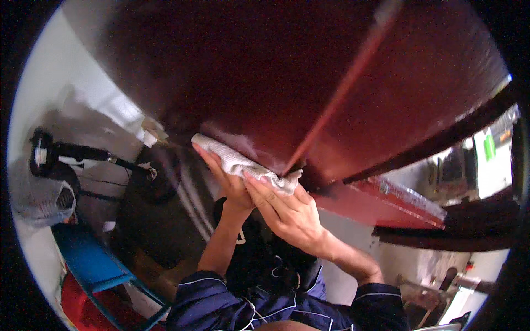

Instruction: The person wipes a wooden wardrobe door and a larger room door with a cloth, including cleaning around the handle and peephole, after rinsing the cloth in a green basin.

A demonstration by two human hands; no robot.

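Observation:
Both my hands hold a folded white textured cloth (236, 159) against a dark red glossy panel (248, 99). My left hand (234, 188) supports the cloth's left part, its fingers stretched along the near side. Across the right part lies my right hand (287, 215), fingers extended and pressing toward the panel. The cloth's right end touches the foot of a raised red ridge (339, 99) that runs up the panel. A pale, hazy smear (232, 138) shows on the surface just beyond the cloth. The cloth's far face is hidden.
At left stands a black device (78, 151) with a long handle-like part, its kind unclear. Below it are a plastic-wrapped object (45, 205), a blue seat on a metal frame (89, 258) and a red object (83, 302). A red ledge (381, 207) juts out at right.

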